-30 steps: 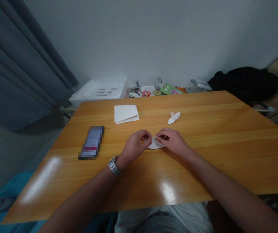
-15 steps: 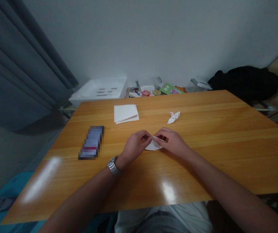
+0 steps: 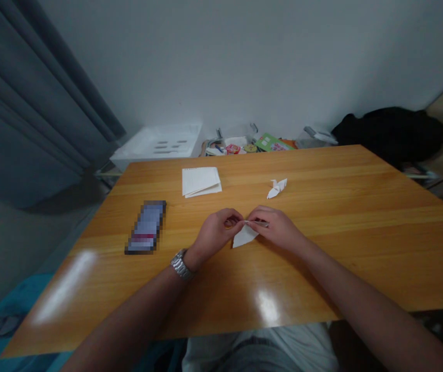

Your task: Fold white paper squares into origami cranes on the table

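Observation:
Both my hands meet over the middle of the wooden table (image 3: 322, 248), pinching a small folded white paper (image 3: 243, 235). My left hand (image 3: 216, 233), with a metal watch on its wrist, grips the paper's left end with closed fingers. My right hand (image 3: 274, 226) pinches the top edge from the right. The paper's lower point hangs down toward the tabletop. A finished white paper crane (image 3: 277, 187) lies further back to the right, apart from my hands.
A stack of white paper sheets (image 3: 201, 181) lies at the back centre and a phone (image 3: 146, 227) at the left. Behind the table stand a white plastic bin (image 3: 157, 144), small clutter (image 3: 244, 144) and a black bag (image 3: 392, 132). Grey curtains (image 3: 20, 103) hang left.
The paper has been folded narrower and lifted at its top edge; it now shows as a pointed flap. Both hands stayed almost in place.

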Demonstrator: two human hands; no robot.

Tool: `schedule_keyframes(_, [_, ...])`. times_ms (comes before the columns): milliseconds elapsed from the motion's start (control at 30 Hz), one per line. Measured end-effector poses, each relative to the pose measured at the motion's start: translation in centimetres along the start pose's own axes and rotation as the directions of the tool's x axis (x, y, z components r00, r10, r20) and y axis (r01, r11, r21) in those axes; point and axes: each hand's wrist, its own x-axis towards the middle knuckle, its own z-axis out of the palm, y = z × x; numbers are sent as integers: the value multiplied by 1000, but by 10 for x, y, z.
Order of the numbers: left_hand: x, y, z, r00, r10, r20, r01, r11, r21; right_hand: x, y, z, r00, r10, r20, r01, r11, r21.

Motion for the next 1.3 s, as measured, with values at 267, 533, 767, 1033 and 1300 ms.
schedule_keyframes(267, [1, 0, -1, 998, -40, -45, 39, 999, -22, 1, 2, 3, 989, 130, -71, -124, 988, 88])
schedule_keyframes(533, [5, -6, 0, 972, -180, -149, 150, 970, -193, -1, 20, 10, 948, 310, -68, -277, 913, 299])
schedule_keyframes(767, [5, -11, 7, 966, -233, -109, 182, 919, -350, -1, 15, 16, 959, 276, 64, -270, 821, 503])
schedule_keyframes(1033, [1, -13, 11, 995, -51, -83, 47, 998, -49, 0, 17, 10, 963, 267, -35, -243, 918, 314])
schedule_keyframes(1300, [0, -5, 8, 998, -63, 16, 64, 989, -137, -1, 9, 8, 973, 231, -2, -225, 951, 210])
